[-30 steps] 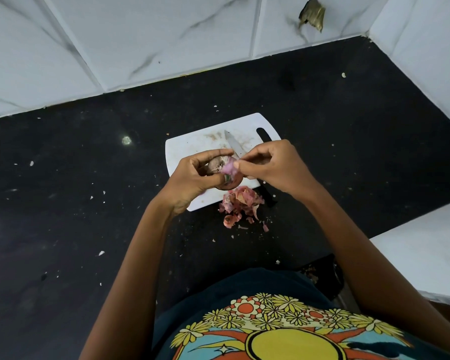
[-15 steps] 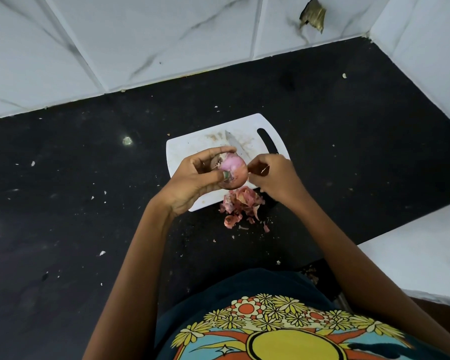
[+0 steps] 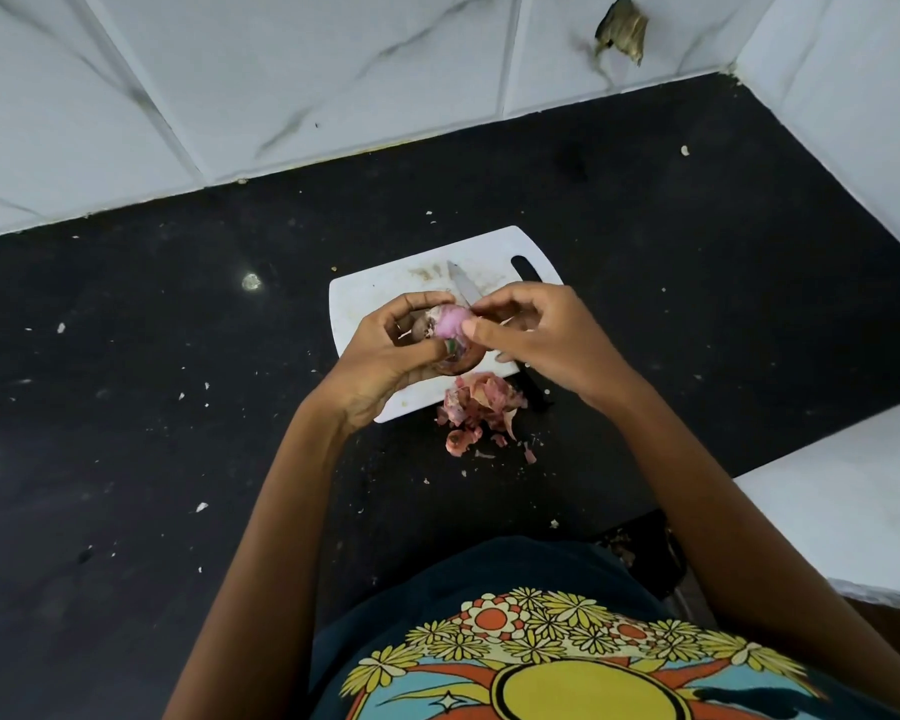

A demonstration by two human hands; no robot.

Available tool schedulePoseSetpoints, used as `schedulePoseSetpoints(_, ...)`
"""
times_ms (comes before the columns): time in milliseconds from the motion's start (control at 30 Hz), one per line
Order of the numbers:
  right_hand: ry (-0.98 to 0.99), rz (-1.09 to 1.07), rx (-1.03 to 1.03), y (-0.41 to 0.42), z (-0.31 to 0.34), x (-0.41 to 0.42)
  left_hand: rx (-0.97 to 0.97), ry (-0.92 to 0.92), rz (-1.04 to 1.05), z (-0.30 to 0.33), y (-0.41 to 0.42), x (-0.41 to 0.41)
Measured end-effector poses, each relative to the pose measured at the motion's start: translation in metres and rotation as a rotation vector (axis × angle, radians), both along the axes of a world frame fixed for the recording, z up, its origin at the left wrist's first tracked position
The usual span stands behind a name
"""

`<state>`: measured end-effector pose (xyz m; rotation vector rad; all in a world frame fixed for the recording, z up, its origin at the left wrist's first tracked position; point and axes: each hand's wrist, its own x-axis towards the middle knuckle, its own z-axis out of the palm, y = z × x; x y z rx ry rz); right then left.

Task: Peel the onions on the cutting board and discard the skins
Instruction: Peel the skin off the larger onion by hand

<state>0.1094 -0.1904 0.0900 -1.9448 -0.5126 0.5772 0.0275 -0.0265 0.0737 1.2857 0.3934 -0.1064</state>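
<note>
My left hand (image 3: 388,350) grips a pink, partly peeled onion (image 3: 449,324) above the white cutting board (image 3: 365,304). My right hand (image 3: 536,340) is at the onion's right side, its thumb and fingertips pinching the skin there. A heap of pink onion skins (image 3: 481,407) lies at the board's near edge and spills onto the black counter. A knife lies on the board, its blade (image 3: 462,288) showing above my hands and its dark handle mostly hidden under my right hand.
The black counter (image 3: 178,407) is strewn with small white flecks. White marble-look wall tiles run along the back and right, with a chipped hole (image 3: 622,31) in one. A white ledge (image 3: 848,501) sits at the right, near my body.
My right hand drew back to the right of the onion half a second ago and has now returned to pinch at its skin. The left hand keeps holding the onion.
</note>
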Motion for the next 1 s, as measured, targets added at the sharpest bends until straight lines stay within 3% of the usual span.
schedulePoseSetpoints(300,-0.123,-0.042,-0.017,0.0051,-0.0012,-0.0020,0.022,-0.014,0.003,0.0014,-0.0010,-0.0018)
schedulePoseSetpoints(567,-0.097,-0.041,-0.014,0.0050,-0.0011,-0.0047,0.141,-0.036,-0.012,-0.0037,0.0041,0.0009)
schedulePoseSetpoints(1000,-0.121,-0.019,-0.041,0.0037,-0.0013,0.0018,0.053,-0.006,-0.036,-0.0046,0.0022,-0.0015)
